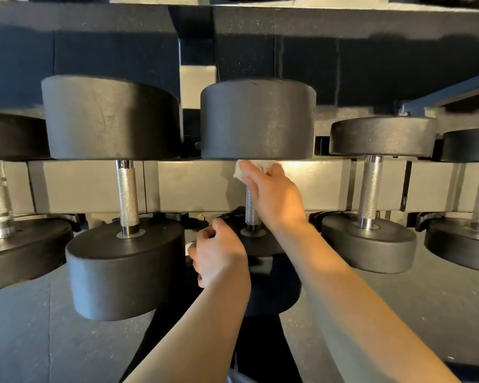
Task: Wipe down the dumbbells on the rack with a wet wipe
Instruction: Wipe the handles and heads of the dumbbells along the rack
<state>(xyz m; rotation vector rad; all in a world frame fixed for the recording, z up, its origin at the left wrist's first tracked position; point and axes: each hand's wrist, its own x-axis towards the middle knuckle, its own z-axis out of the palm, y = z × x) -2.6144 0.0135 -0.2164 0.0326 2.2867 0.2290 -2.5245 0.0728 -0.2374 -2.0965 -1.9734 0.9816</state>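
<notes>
Several black dumbbells with knurled steel handles lie across the grey rack point(199, 186). The middle dumbbell point(256, 120) is the one under my hands. My right hand point(271, 194) holds a crumpled white wet wipe point(239, 171) against the top of its handle point(251, 208), just below the far head. My left hand point(219, 252) grips the rim of its near head point(266, 244), fingers curled over the edge. A bit of white shows at the left hand's side; I cannot tell what it is.
A large dumbbell point(122, 189) sits close on the left, and a smaller one point(371, 189) on the right, with more at both edges. A dark upper shelf point(233, 17) overhangs the row. Grey speckled floor point(426, 313) lies below.
</notes>
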